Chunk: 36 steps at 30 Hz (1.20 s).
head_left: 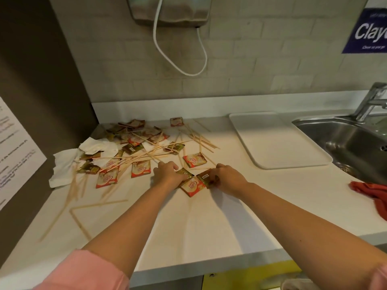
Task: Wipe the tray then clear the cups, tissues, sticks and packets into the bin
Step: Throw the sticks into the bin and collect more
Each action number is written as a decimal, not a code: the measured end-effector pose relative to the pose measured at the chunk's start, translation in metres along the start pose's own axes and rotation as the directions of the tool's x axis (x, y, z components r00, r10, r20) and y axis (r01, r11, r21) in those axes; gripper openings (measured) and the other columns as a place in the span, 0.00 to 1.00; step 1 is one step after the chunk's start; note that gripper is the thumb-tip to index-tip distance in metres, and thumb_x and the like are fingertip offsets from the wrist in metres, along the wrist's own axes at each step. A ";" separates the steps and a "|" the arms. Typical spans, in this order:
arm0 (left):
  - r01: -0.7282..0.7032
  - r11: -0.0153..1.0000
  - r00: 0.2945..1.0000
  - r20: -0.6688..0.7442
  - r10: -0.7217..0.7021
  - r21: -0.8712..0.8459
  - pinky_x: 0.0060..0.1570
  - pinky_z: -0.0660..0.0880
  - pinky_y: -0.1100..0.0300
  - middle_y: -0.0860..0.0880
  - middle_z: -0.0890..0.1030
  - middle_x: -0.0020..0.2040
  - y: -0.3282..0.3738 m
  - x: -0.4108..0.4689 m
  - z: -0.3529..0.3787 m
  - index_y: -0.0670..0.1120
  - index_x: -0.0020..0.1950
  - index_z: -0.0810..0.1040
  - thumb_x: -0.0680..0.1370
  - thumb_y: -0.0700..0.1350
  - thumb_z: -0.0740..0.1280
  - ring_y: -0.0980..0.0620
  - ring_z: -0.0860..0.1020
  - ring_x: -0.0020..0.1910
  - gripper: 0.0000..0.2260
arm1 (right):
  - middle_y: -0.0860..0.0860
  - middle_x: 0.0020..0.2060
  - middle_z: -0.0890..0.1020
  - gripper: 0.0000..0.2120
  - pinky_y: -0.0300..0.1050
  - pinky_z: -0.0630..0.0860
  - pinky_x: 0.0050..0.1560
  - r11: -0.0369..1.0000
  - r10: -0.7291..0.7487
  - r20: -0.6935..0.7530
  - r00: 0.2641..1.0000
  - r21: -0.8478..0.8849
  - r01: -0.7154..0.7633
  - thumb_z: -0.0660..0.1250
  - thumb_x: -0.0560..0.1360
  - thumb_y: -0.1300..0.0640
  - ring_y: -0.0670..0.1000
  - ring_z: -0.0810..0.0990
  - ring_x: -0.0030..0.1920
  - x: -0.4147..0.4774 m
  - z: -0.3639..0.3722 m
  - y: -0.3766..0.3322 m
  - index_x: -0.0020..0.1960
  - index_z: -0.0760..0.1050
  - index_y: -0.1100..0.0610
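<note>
The left hand (167, 174) and right hand (228, 178) each pinch glossy square packets (192, 186) lying between them (one shows a barcode), thin wooden sticks (100, 204) strewn beyond.

A stainless steel sink (343, 141) with a chrome tap (370, 101) sits in the white bench (199, 227); a blue wall sign (366, 32) hangs above.

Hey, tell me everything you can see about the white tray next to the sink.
The tray is a plain white rectangle with rounded corners and a low raised rim, plastic by its look. It lies flat on the white counter with nothing on it, its right edge at the rim of the steel sink. Neither the left hand nor the right hand touches it; both hold packets to its left.
</note>
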<state>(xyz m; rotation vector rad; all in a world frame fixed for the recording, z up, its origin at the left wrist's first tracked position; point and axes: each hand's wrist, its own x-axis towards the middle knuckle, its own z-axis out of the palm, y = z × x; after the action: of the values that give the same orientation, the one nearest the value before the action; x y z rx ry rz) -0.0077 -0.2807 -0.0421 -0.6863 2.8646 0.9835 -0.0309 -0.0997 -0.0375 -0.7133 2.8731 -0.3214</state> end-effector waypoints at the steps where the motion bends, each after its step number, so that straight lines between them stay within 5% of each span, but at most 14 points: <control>1: -0.007 0.997 0.999 0.033 0.004 0.071 0.62 0.69 0.47 0.45 0.69 0.63 -0.001 0.004 0.000 0.48 0.59 0.74 0.69 0.56 0.73 0.43 0.67 0.65 0.23 | 0.54 0.54 0.75 0.10 0.46 0.73 0.50 1.000 0.003 0.006 1.000 -0.020 -0.003 0.67 0.75 0.54 0.58 0.75 0.54 0.003 -0.001 0.000 0.54 0.77 0.54; 4: -0.036 0.975 0.997 0.068 0.021 0.221 0.62 0.69 0.47 0.44 0.67 0.66 -0.001 0.011 0.000 0.46 0.67 0.68 0.67 0.60 0.73 0.43 0.66 0.66 0.34 | 0.55 0.54 0.75 0.10 0.48 0.74 0.51 0.995 -0.027 0.053 0.998 -0.098 0.032 0.65 0.76 0.55 0.57 0.75 0.55 0.007 -0.003 -0.001 0.55 0.77 0.56; 9: -0.025 0.971 0.992 0.127 -0.006 0.238 0.58 0.72 0.50 0.43 0.73 0.62 0.000 0.022 -0.003 0.43 0.64 0.70 0.64 0.60 0.75 0.43 0.71 0.62 0.36 | 0.55 0.55 0.76 0.11 0.50 0.74 0.51 0.996 -0.042 0.105 0.994 -0.078 0.051 0.61 0.78 0.59 0.57 0.75 0.55 0.012 -0.012 -0.008 0.59 0.73 0.58; 16: -0.029 0.964 0.988 0.140 0.067 -0.263 0.35 0.78 0.55 0.42 0.81 0.51 -0.005 0.026 -0.014 0.41 0.54 0.78 0.74 0.42 0.70 0.45 0.79 0.45 0.10 | 0.56 0.51 0.79 0.08 0.49 0.73 0.43 0.996 -0.063 -0.065 0.996 -0.063 0.059 0.61 0.77 0.61 0.57 0.77 0.48 0.024 -0.040 -0.035 0.56 0.67 0.57; 19: -0.082 0.904 0.991 0.062 0.119 -0.420 0.42 0.77 0.55 0.45 0.80 0.54 -0.005 0.028 -0.025 0.45 0.58 0.76 0.79 0.42 0.63 0.46 0.78 0.50 0.09 | 0.56 0.48 0.78 0.07 0.47 0.71 0.41 0.985 -0.090 -0.119 0.989 0.136 0.106 0.59 0.77 0.65 0.55 0.74 0.46 0.030 -0.050 -0.052 0.51 0.67 0.56; 25: -0.011 0.708 0.960 0.190 0.205 -0.706 0.36 0.76 0.57 0.47 0.79 0.45 0.002 0.018 -0.048 0.47 0.56 0.73 0.83 0.46 0.52 0.50 0.78 0.40 0.11 | 0.52 0.43 0.75 0.08 0.39 0.68 0.36 0.893 0.008 -0.228 0.974 0.440 0.096 0.58 0.76 0.68 0.51 0.72 0.44 0.043 -0.045 -0.081 0.47 0.68 0.56; 30: 0.047 0.650 0.946 0.242 0.214 -0.758 0.34 0.80 0.55 0.44 0.78 0.57 -0.007 0.022 -0.053 0.46 0.63 0.72 0.81 0.53 0.57 0.44 0.79 0.52 0.15 | 0.46 0.36 0.71 0.03 0.40 0.71 0.36 0.858 0.100 -0.310 0.945 0.508 0.075 0.62 0.78 0.63 0.48 0.71 0.38 0.054 -0.042 -0.094 0.45 0.71 0.58; 36: 0.019 0.672 0.942 0.237 0.235 -0.740 0.30 0.80 0.60 0.44 0.80 0.52 -0.017 0.028 -0.059 0.45 0.60 0.73 0.79 0.40 0.63 0.48 0.80 0.45 0.10 | 0.51 0.43 0.73 0.04 0.51 0.78 0.43 0.850 0.165 -0.289 0.943 0.527 0.013 0.62 0.78 0.59 0.52 0.75 0.42 0.065 -0.038 -0.101 0.50 0.73 0.59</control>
<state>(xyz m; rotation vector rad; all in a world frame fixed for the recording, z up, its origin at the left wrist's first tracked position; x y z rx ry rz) -0.0192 -0.3390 -0.0095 -0.3052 2.1680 2.0969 -0.0511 -0.2113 0.0175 -0.4677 2.8634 -1.2612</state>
